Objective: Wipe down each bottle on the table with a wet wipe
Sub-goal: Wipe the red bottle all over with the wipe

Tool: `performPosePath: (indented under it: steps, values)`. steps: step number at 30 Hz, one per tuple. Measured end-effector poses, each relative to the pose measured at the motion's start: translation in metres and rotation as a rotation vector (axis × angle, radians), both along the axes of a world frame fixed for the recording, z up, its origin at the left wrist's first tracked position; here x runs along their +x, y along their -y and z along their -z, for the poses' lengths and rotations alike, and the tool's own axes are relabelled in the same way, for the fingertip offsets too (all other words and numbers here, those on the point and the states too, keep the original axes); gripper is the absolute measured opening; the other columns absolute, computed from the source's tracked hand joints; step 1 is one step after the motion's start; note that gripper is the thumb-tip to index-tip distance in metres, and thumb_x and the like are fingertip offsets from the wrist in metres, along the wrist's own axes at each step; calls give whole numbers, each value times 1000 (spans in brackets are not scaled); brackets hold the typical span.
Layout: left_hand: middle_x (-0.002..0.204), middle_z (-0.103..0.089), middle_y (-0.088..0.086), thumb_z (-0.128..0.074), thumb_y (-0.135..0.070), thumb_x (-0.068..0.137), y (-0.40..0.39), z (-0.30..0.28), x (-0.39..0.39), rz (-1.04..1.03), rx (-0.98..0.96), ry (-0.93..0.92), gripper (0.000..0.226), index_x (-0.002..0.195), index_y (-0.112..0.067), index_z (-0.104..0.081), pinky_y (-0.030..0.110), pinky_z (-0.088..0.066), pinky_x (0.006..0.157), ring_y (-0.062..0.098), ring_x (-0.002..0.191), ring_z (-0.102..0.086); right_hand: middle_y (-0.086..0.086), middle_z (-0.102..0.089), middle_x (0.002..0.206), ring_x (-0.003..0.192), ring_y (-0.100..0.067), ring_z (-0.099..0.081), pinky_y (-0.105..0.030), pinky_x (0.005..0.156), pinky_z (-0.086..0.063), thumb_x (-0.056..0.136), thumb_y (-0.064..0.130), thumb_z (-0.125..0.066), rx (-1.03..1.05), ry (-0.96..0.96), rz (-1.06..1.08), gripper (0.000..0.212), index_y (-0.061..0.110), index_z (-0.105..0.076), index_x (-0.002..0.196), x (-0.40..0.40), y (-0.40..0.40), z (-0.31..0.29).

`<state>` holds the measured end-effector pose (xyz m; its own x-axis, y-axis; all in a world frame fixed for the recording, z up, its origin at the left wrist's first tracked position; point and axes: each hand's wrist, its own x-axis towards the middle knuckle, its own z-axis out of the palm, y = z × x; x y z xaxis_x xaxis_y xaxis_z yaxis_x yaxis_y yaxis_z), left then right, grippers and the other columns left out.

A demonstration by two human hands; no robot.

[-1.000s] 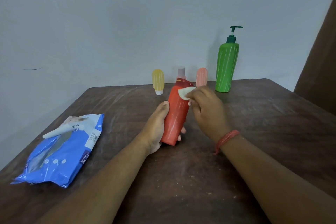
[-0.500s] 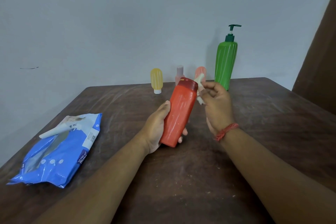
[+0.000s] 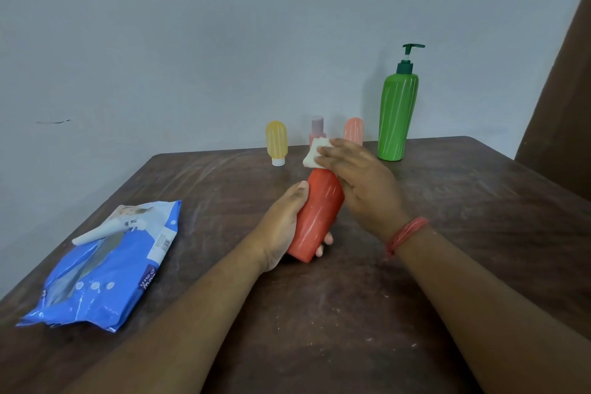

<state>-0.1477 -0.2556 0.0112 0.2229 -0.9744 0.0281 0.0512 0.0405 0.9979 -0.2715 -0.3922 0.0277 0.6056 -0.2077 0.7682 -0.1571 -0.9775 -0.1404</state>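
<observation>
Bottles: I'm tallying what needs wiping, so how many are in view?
5. A red bottle held in the hands; yellow, pink-capped, salmon and green pump bottles stand along the far edge. The pink-capped one is partly hidden; others could be.

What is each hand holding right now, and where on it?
The left hand grips the red bottle around its lower body. The right hand presses a folded wet wipe against the bottle's top.
</observation>
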Motion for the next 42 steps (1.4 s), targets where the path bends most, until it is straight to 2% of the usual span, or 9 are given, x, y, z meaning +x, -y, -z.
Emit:
performPosePath:
  steps: [7,12,16,20,23,27,31,36,42]
  values:
    - [101,-67,24,-28,-47,109,0,0,-1,-26,-9,6,41,130,-18,-46,39,-55,60,31,68,-65,-6,-64,130,126,-26,-53,-46,110,-41,93,12,-40,-102,0,209,42,10,-67,126,0,-6,-7]
    - [109,-66,26,-30,-47,109,1,1,0,-52,-9,-42,40,132,-19,-46,40,-54,60,34,73,-65,-5,-69,117,112,-24,-56,-34,101,-45,90,6,-49,-149,23,67,33,7,-72,114,-2,-11,1]
    - [102,-67,25,-30,-48,109,0,0,0,-53,-5,-35,37,128,-23,-48,41,-54,63,39,78,-63,-9,-66,115,107,-26,-57,-37,94,-50,87,-7,-60,-8,130,204,30,3,-70,113,0,-4,0]
    - [104,-66,26,-31,-49,108,0,1,2,-41,-2,-50,40,133,-22,-47,42,-54,64,39,78,-62,-6,-64,102,96,-20,-58,-24,86,-44,88,-5,-62,86,189,154,15,4,-70,98,0,-4,6]
    - [97,-66,25,-30,-49,108,0,0,0,8,22,-15,41,133,-21,-46,42,-54,63,39,74,-62,3,-65,101,96,-11,-61,-24,86,-49,92,-2,-58,452,439,131,23,16,-70,98,-3,5,-3]
    - [99,-67,22,-30,-50,108,-2,-2,1,48,43,-20,43,138,-22,-43,40,-56,60,29,67,-66,12,-70,114,112,-5,-62,-22,95,-49,100,4,-53,848,367,-233,35,35,-69,107,-4,4,-6]
    - [101,-69,20,-30,-49,108,-2,-3,1,53,61,-30,43,139,-23,-42,40,-56,61,29,70,-67,11,-68,124,120,-7,-59,-31,102,-48,101,7,-53,919,237,-282,40,41,-68,115,-7,13,-1]
    - [101,-70,20,-29,-48,108,-3,-3,0,37,58,-31,43,138,-22,-43,39,-56,60,28,68,-67,-4,-69,92,84,-14,-63,-40,76,-56,89,11,-72,866,356,-127,15,25,-68,90,-10,20,0]
    - [101,-69,21,-32,-47,108,-4,-4,-1,-2,61,-132,42,136,-19,-45,39,-56,60,31,72,-67,13,-70,109,98,-1,-65,-24,85,-55,101,24,-56,891,209,-156,29,28,-63,130,-6,-2,-3]
